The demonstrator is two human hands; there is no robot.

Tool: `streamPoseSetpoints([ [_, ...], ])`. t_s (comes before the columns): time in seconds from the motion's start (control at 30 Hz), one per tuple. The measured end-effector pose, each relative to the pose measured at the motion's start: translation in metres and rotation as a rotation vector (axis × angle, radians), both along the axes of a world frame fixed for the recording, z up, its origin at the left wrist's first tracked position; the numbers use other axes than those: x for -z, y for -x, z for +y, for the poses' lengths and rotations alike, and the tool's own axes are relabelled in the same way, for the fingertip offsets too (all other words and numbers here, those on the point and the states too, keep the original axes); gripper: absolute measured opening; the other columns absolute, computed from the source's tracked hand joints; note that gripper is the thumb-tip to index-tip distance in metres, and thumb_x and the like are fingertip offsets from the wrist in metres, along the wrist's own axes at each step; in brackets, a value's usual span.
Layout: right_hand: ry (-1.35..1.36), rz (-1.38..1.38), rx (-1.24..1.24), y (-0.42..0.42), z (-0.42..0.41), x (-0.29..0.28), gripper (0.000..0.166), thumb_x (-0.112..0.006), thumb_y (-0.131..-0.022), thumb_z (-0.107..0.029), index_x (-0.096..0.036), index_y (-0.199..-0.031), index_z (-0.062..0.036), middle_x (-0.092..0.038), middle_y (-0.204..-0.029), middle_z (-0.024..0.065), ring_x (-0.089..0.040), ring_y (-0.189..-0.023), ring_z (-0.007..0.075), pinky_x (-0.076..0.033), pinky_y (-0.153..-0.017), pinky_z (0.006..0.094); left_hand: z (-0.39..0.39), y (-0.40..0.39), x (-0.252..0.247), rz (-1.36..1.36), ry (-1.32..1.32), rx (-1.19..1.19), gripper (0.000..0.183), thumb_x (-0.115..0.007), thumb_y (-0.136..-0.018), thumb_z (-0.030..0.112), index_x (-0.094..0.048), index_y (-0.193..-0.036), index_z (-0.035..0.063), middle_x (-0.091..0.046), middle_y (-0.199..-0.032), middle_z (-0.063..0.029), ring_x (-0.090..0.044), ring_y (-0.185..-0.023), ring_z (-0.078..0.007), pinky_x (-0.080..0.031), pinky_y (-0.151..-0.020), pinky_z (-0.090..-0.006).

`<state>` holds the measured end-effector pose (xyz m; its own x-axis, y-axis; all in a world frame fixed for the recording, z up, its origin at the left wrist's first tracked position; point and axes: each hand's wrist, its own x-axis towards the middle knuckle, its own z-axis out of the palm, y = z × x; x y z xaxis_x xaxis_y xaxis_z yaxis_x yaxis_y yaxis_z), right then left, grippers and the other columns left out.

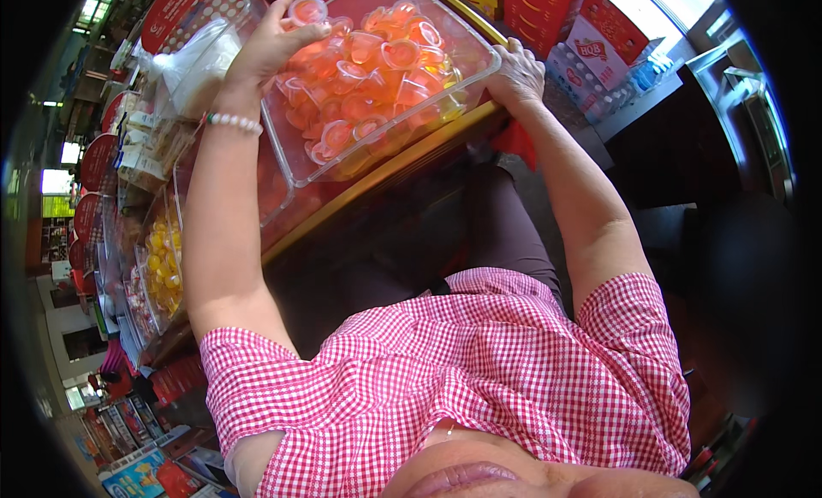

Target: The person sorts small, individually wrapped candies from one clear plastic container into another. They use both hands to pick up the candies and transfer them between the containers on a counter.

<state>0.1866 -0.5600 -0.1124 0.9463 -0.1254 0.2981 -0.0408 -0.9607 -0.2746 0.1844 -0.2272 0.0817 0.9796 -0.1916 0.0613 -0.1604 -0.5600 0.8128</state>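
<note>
A clear plastic bin (298,177) stands tilted in the view on a red display counter with a yellow edge. It holds many small sealed cups of orange-red jelly (366,48), with some yellow ones at the right side. Over the bin's far left part, my left hand (276,39) pinches one orange-red jelly cup (308,11) between thumb and fingers. My right hand (517,74) grips the bin's rim at its right corner; part of its fingers is hidden.
Left of the bin are a white plastic bag (199,64), packaged goods (142,151) and a bin of yellow sweets (164,260). The yellow counter edge (385,183) runs before me. Shrink-wrapped bottles (578,80) and red cartons (539,16) stand at the upper right.
</note>
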Motion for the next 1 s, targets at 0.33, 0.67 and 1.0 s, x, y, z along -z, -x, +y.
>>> streamPoseSetpoints([
  [0.33, 0.011, -0.007, 0.002, 0.002, -0.001, 0.0, 0.043, -0.06, -0.088, -0.044, -0.071, -0.117, -0.0133, -0.058, -0.132, 0.0138, -0.056, -0.122, 0.032, -0.042, -0.098, 0.0478, 0.125, 0.016, 0.071, -0.317, -0.415, -0.311, 0.018, -0.066, -0.088, 0.011, -0.064, -0.101, -0.0011, -0.067, -0.078, -0.0119, -0.063, -0.07, -0.022, -0.053, -0.066, -0.0365],
  [0.67, 0.093, 0.005, 0.021, -0.006, -0.001, 0.013, 0.039, -0.054, -0.092, -0.037, -0.068, -0.123, -0.0186, -0.059, -0.131, 0.0089, -0.058, -0.122, 0.0308, -0.043, -0.099, 0.0477, 0.162, 0.087, 0.141, 0.607, -0.502, 0.19, 0.078, -0.072, -0.09, 0.031, -0.035, -0.152, 0.0019, -0.052, -0.146, -0.0173, -0.048, -0.136, -0.024, -0.037, -0.113, -0.0348],
  [1.0, 0.096, 0.066, -0.029, -0.011, -0.003, 0.016, 0.052, -0.059, -0.089, -0.053, -0.068, -0.127, -0.0183, -0.054, -0.143, 0.0136, -0.056, -0.124, 0.0349, -0.044, -0.102, 0.0484, 0.137, 0.102, 0.147, 0.5, -0.696, 0.236, 0.109, -0.084, -0.067, 0.055, -0.034, -0.152, 0.0084, -0.035, -0.152, -0.0311, -0.033, -0.143, -0.0435, -0.032, -0.118, -0.0434],
])
